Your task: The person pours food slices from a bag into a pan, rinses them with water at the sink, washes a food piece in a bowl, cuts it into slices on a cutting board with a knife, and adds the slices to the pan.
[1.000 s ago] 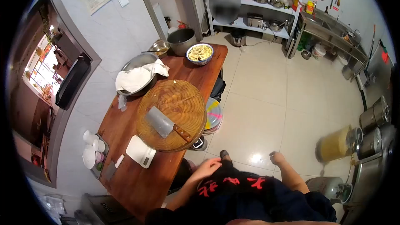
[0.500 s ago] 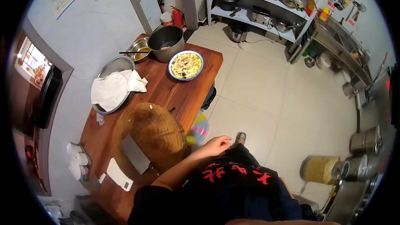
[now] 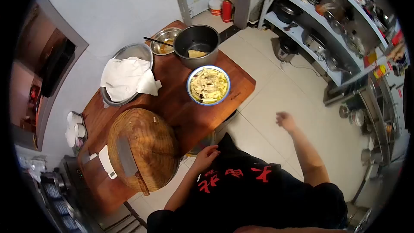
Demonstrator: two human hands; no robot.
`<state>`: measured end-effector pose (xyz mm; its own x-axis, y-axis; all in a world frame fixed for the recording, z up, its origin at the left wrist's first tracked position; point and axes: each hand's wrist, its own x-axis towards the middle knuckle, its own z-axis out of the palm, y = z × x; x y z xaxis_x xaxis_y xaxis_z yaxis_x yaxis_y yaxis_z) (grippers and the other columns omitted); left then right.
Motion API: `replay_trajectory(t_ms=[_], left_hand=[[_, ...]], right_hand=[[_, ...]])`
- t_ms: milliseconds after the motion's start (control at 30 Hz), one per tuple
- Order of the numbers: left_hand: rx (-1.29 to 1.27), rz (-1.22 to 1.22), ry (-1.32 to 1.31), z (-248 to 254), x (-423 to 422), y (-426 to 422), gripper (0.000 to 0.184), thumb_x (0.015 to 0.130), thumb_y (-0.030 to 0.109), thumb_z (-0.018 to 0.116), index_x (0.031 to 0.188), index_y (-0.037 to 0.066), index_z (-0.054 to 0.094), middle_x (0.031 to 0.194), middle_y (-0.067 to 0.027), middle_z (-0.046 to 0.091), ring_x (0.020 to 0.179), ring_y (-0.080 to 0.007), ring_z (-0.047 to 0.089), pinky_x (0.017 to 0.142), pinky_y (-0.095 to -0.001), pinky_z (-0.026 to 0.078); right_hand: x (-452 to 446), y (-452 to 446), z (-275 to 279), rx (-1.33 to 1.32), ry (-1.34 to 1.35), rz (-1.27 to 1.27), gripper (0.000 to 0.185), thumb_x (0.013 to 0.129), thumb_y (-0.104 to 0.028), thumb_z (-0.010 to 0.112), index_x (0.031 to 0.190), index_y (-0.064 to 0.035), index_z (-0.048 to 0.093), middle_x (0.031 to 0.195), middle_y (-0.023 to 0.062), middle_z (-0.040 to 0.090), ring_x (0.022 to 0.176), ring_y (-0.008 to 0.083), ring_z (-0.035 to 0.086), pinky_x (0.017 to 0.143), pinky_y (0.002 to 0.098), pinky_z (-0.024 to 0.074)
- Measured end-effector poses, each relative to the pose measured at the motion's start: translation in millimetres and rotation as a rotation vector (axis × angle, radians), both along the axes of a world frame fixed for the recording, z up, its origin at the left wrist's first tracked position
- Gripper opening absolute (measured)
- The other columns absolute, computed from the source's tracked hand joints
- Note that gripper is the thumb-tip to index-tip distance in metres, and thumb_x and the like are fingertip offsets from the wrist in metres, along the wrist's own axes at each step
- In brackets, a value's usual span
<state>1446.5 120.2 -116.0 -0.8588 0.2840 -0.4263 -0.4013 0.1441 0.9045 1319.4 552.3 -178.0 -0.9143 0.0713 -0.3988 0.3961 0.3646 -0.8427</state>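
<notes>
My left hand (image 3: 206, 158) hangs near the table's front edge, by the round wooden chopping block (image 3: 148, 140), with loosely bent fingers and nothing visible in it. My right hand (image 3: 285, 121) is out over the floor, slightly blurred, its fingers a little apart and no object seen in it. A cleaver (image 3: 126, 157) lies on the block, its wooden handle toward me. Beside the block is a white kitchen scale (image 3: 105, 162), partly hidden. Farther along stands a blue-rimmed bowl (image 3: 189, 93) of pale cut vegetable strips (image 3: 209, 85).
On the wooden table (image 3: 172, 110) are a dark pot (image 3: 189, 60) with a yellowish piece inside, a metal bowl (image 3: 157, 48) with chopsticks, and a basin (image 3: 144, 51) under a white cloth (image 3: 127, 77). Shelves (image 3: 297, 30) and a fire extinguisher (image 3: 227, 9) are beyond.
The view has shifted, and the table's things appear in other places. My right hand has come into view, over the floor. My left hand still hangs by the table edge.
</notes>
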Motion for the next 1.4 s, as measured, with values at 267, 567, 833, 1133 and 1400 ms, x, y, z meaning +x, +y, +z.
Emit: replay_trajectory(t_ms=[267, 567, 833, 1133, 1400], left_hand=[[-0.085, 0.501, 0.019, 42.8, -23.9, -4.6, 0.032, 0.088, 0.008, 0.052, 0.118, -0.002, 0.05, 0.104, -0.013, 0.063, 0.095, -0.0177, 0.059, 0.086, -0.0273, 0.045], [-0.081, 1.309, -0.147, 34.6, 61.6, 53.8, 0.029, 0.087, 0.011, 0.054, 0.114, -0.002, 0.052, 0.097, -0.0139, 0.064, 0.087, -0.0189, 0.061, 0.079, -0.0285, 0.048], [0.225, 1.624, -0.177, 19.9, 42.9, 181.3, 0.029, 0.09, 0.013, 0.052, 0.115, 0.0, 0.05, 0.101, -0.017, 0.062, 0.092, -0.0227, 0.06, 0.081, -0.0312, 0.048], [0.114, 1.626, -0.19, 27.2, 10.7, 222.7, 0.028, 0.091, 0.011, 0.051, 0.116, -0.001, 0.049, 0.101, -0.0174, 0.062, 0.091, -0.023, 0.06, 0.081, -0.0324, 0.048], [0.024, 1.545, -0.222, 55.4, 4.1, 223.5, 0.028, 0.091, 0.012, 0.05, 0.115, 0.0, 0.052, 0.099, -0.0153, 0.064, 0.092, -0.0211, 0.061, 0.082, -0.031, 0.048]], right_hand=[[-231.2, -174.2, 116.2, -0.437, -0.092, 0.23, 0.058, 0.086, -0.015, 0.059, 0.134, 0.0, 0.03, 0.09, 0.0032, 0.057, 0.074, 0.0085, 0.058, 0.06, 0.0192, 0.049], [-394.8, -256.7, 87.6, -0.358, -0.297, 0.278, 0.05, 0.084, -0.04, 0.059, 0.11, 0.0009, 0.048, 0.09, 0.0168, 0.058, 0.063, 0.016, 0.062, 0.041, 0.0226, 0.0482], [-419.7, -275.8, 64.2, -0.423, -0.551, 0.301, 0.04, 0.078, -0.019, 0.048, 0.101, 0.0144, 0.044, 0.082, 0.0277, 0.057, 0.057, 0.0182, 0.059, 0.044, 0.02, 0.0499], [-409.8, -192.7, 103.5, -0.504, -0.389, 0.246, 0.011, 0.076, -0.006, 0.047, 0.084, 0.0015, 0.049, 0.07, 0.0145, 0.051, 0.047, 0.0199, 0.046, 0.04, 0.0259, 0.04], [-367.0, -61.3, 150.2, -0.169, -0.217, 0.389, 0.034, 0.087, -0.02, 0.047, 0.113, 0.0003, 0.046, 0.105, 0.0126, 0.051, 0.077, 0.0183, 0.051, 0.067, 0.0327, 0.0486]])
